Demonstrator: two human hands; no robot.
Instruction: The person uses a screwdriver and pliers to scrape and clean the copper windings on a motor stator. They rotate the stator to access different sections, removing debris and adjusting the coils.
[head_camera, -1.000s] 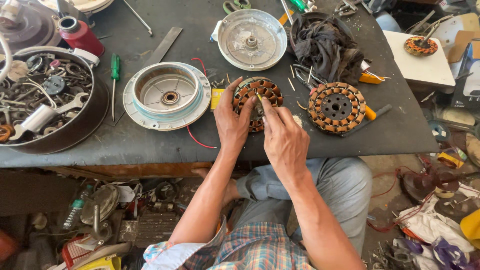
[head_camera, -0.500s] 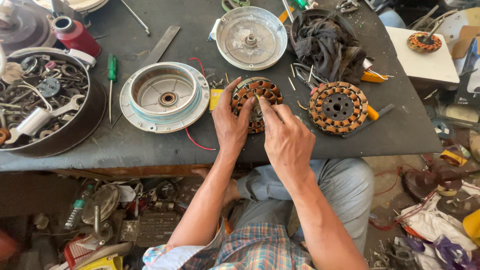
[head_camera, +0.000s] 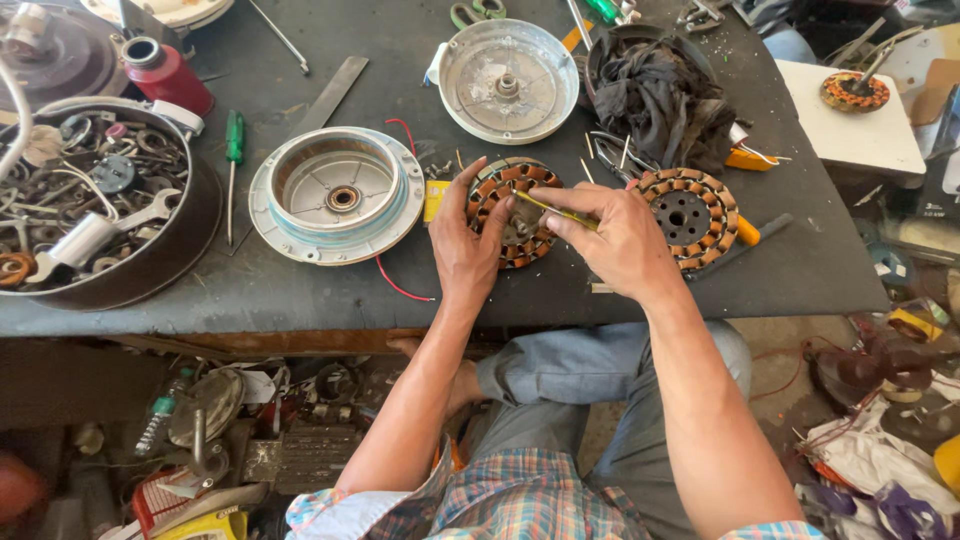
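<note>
Far left: a round dark metal pan (head_camera: 170, 250) sits at the bench's left end, filled with spanners, washers and small scrap parts.
Behind the pan: a red cylindrical can (head_camera: 165, 75) stands upright.
Beside the pan: a green-handled screwdriver (head_camera: 234, 140) lies on the dark grey workbench top (head_camera: 560, 300), just left of the housing.
Left of centre: a round pale-grey motor housing shell (head_camera: 337, 195) lies open side up, with a thin red wire (head_camera: 400, 288) curling from under its rim.
Back centre: a round silver metal end cover (head_camera: 508, 82) lies flat, well behind the hands.
Left hand (head_camera: 468, 248): it rests on the bench, fingers spread and curled round the left side of the copper-wound stator ring (head_camera: 515, 215), steadying it.
Stator ring: flat on the bench at the near edge, between both hands.
Right hand (head_camera: 615, 240): fingers pinched shut on a thin yellow strip (head_camera: 555, 208), whose tip lies over the stator's windings.
Right of the hands: a second copper-wound stator (head_camera: 690, 215) lies flat, touching the right hand's knuckles.
Behind it: a crumpled black rag (head_camera: 660, 95).
</note>
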